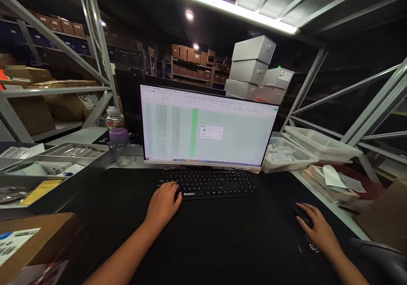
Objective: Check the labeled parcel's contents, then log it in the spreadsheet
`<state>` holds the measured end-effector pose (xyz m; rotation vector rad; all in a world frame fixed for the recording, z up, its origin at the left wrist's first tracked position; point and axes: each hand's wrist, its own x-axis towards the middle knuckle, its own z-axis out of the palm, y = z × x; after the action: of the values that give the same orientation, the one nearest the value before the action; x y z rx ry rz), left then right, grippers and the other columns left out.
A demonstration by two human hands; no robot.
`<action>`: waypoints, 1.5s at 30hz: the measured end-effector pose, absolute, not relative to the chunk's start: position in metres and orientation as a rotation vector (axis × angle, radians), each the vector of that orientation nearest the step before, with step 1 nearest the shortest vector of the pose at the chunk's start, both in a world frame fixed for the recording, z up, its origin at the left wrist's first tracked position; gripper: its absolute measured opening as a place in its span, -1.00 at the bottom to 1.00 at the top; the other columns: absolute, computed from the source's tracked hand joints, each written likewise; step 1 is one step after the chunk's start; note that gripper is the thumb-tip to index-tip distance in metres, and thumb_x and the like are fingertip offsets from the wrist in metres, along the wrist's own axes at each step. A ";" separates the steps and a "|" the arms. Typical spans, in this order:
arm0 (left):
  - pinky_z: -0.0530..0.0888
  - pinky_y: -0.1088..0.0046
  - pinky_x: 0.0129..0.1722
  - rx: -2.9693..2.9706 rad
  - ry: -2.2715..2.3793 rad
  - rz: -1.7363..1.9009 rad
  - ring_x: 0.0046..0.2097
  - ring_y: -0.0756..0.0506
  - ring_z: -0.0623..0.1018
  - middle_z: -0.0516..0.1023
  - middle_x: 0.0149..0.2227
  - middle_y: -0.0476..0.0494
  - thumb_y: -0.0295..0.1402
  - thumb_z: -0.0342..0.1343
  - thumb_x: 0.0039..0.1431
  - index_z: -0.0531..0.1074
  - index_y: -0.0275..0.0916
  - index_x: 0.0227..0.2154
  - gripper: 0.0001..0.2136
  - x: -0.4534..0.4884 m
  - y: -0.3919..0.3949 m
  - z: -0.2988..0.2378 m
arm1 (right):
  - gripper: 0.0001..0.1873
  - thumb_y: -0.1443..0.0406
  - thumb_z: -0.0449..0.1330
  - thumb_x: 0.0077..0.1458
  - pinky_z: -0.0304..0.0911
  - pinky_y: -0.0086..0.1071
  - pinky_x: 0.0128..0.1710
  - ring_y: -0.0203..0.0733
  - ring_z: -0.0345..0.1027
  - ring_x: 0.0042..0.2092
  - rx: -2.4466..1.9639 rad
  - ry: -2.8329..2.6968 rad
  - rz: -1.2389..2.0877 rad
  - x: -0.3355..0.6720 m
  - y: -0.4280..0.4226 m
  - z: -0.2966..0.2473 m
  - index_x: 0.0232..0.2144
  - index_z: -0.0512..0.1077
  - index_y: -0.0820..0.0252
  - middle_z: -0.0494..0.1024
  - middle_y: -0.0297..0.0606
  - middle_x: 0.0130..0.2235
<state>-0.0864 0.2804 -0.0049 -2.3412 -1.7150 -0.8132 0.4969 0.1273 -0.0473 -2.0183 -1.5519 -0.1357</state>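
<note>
My left hand (163, 205) rests on the left end of a black keyboard (219, 184), its fingers lying over the keys and holding nothing. On the right, my right hand (320, 230) is closed around a dark computer mouse (302, 215), which the fingers partly cover. Both hands are over a large black desk mat (235, 234). Behind the keyboard stands a lit monitor (241, 119). Its screen shows a spreadsheet with a green column and a small white pop-up box; the text is too small to read.
At left are a divided tray (92, 160), a cardboard box (41, 242), a purple-lidded cup (118, 136) and a bottle (112, 117). White baskets (299, 160) and a small carton (327, 187) stand at right. A grey device (381, 255) sits near my right forearm.
</note>
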 end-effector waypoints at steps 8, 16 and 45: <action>0.55 0.10 0.13 -2.332 -1.707 -0.807 0.12 -0.29 0.59 0.63 0.06 -0.36 -0.27 -0.06 0.31 0.59 -0.31 -0.07 -0.63 -0.087 0.283 -0.008 | -0.49 -0.06 0.08 0.24 0.46 -0.17 0.05 -0.01 0.47 0.14 -1.965 -1.645 -0.119 0.488 0.127 -0.043 0.13 0.49 -0.08 0.41 -0.19 0.23; 0.54 0.13 0.15 -2.342 -1.728 -0.755 0.13 -0.29 0.58 0.62 0.08 -0.35 -0.23 -0.09 0.33 0.59 -0.32 -0.05 -0.60 -0.088 0.283 -0.006 | -0.51 -0.04 0.05 0.26 0.41 -0.11 0.13 0.01 0.44 0.17 -1.973 -1.665 -0.091 0.484 0.125 -0.040 0.10 0.51 -0.08 0.40 -0.18 0.24; 0.54 0.10 0.13 -2.343 -1.689 -0.829 0.12 -0.30 0.58 0.63 0.06 -0.35 -0.18 -0.11 0.31 0.59 -0.27 -0.10 -0.59 -0.091 0.288 -0.011 | -0.51 0.00 0.06 0.25 0.38 -0.07 0.17 0.00 0.42 0.18 -1.997 -1.656 -0.048 0.475 0.122 -0.029 0.13 0.49 -0.07 0.37 -0.19 0.26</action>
<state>-0.0914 0.2883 -0.0115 -2.3430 -1.6895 -0.8292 0.4746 0.1225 -0.0291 -1.9972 -1.6557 -0.0482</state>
